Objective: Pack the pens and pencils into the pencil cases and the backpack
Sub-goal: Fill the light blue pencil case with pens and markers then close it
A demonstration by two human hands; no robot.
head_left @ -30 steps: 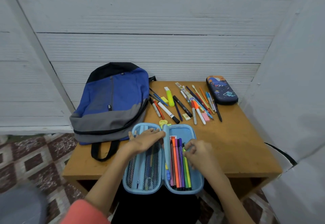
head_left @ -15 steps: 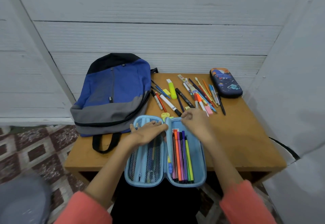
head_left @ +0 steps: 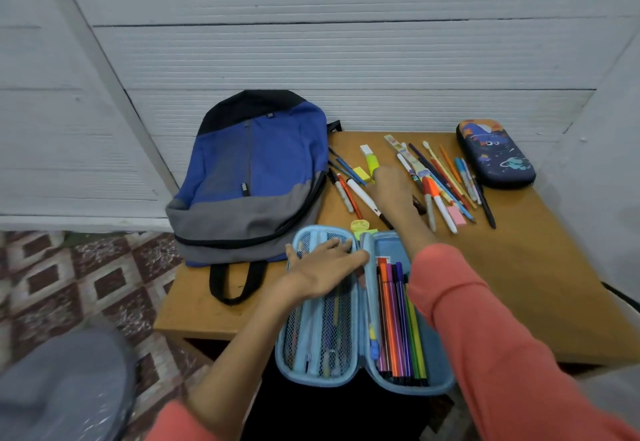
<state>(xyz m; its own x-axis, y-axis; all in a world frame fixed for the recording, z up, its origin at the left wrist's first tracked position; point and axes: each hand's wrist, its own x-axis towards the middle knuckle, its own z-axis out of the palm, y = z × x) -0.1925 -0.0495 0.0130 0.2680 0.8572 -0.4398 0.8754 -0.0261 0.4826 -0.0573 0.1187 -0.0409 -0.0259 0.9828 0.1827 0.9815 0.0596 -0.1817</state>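
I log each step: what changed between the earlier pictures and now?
The right hand left the open blue case and reached forward to the yellow highlighter; any grip is hidden. The left hand stays flat on the case's mesh half. The backpack and dark case are unmoved.

The right hand [head_left: 393, 187], among the loose pens [head_left: 446, 181] near the desk's far edge, is blurred; its fingertips face away, so any grip is unconfirmed. A black marker [head_left: 419, 203] shows only one end past the wrist. The right sleeve [head_left: 485, 319] covers the open pencil case [head_left: 440, 385] along its right side. Contents of the mesh pocket [head_left: 325, 336] are indistinct, partly under the left hand [head_left: 325, 267]. A grey object [head_left: 59, 388] off the desk's near left corner is blurred and cut off at the view's edge.
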